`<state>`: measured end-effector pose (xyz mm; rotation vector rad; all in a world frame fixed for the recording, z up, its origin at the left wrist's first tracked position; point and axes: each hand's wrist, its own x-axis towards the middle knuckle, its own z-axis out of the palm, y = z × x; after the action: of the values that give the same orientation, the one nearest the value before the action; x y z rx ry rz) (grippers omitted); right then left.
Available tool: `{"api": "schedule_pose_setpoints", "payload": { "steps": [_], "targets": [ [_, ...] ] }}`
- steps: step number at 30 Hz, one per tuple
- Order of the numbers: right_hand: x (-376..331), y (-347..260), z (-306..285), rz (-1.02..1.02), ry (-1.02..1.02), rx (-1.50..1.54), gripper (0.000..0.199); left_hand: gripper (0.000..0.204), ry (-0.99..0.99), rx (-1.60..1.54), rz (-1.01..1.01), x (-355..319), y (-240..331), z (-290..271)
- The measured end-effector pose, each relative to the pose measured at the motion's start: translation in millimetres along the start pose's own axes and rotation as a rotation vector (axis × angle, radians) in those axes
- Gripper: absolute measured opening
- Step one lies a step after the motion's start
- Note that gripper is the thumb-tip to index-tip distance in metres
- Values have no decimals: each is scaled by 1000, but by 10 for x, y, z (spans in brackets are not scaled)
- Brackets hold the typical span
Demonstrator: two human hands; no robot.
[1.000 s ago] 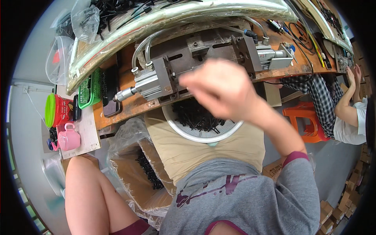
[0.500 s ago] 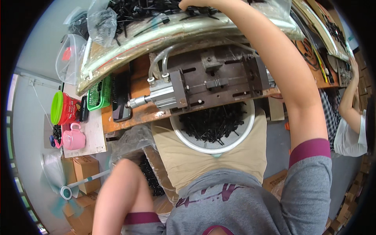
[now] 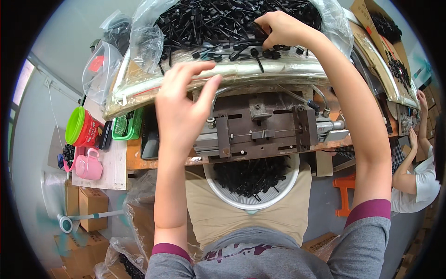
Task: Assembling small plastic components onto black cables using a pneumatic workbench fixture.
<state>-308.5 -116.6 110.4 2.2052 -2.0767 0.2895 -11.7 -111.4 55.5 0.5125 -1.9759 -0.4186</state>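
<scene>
My left hand point(image 3: 181, 97) is raised over the left end of a metal fixture point(image 3: 260, 125). Its fingers and thumb are apart, and I see nothing in it. Further off, my right hand point(image 3: 281, 31) reaches into a heap of thin black plastic pieces point(image 3: 209, 23), many with small blocky heads. The thumb and forefinger touch the heap with a gap between them; the other fingers are partly hidden. A small clamp block point(image 3: 263, 135) sits in the middle of the fixture. Below it, on my lap, a round white basket point(image 3: 293, 181) holds more of the black pieces.
A padded, plastic-wrapped rim point(image 3: 260, 69) borders the heap. To the left stand a green basket point(image 3: 127, 125), a red tub point(image 3: 86, 128) and a pink mug point(image 3: 89, 165). A fan point(image 3: 66, 224) is at lower left. Another person point(image 3: 416, 186) works at far right.
My left hand has risen from low at the left, out of view, to above the fixture. My right hand stays at the heap, and the view has tilted, showing more of the heap.
</scene>
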Motion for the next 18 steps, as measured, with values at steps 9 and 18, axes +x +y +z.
{"api": "schedule_pose_setpoints", "payload": {
  "steps": [9, 18],
  "targets": [
    [-276, -158, -97, -110, 70, 86, 26, 29, -210, 154, 73, 376, -166, 610],
    [-500, -66, -195, 182, 177, 463, 19, 25, -96, 32, 134, 307, -77, 529]
  ]
}}
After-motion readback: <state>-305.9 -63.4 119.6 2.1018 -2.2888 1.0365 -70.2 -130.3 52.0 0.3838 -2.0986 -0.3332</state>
